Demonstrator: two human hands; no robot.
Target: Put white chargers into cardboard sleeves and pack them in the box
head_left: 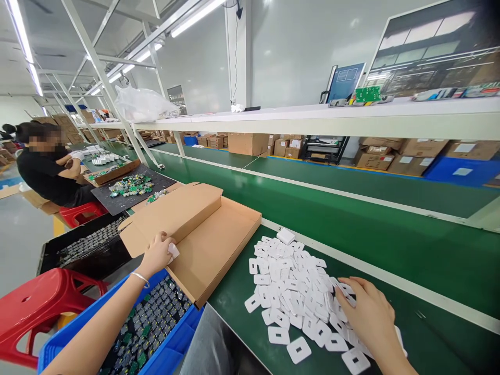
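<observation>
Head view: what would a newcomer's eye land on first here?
Probably the heap of white plastic pieces on the green bench, with the right hand resting on its near edge. Next, the left hand holds one white piece over a flat cardboard box, above a blue crate of parts.

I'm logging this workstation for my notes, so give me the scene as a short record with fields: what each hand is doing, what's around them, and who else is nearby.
left hand: left hand holds a small white piece over the open cardboard box
right hand: right hand rests on the pile of white plastic plates, fingers touching the pieces
work surface: green conveyor belt
below left hand: blue crate filled with small circuit boards
seat: red stool at the left
nearby: another person in black seated further along the line
</observation>
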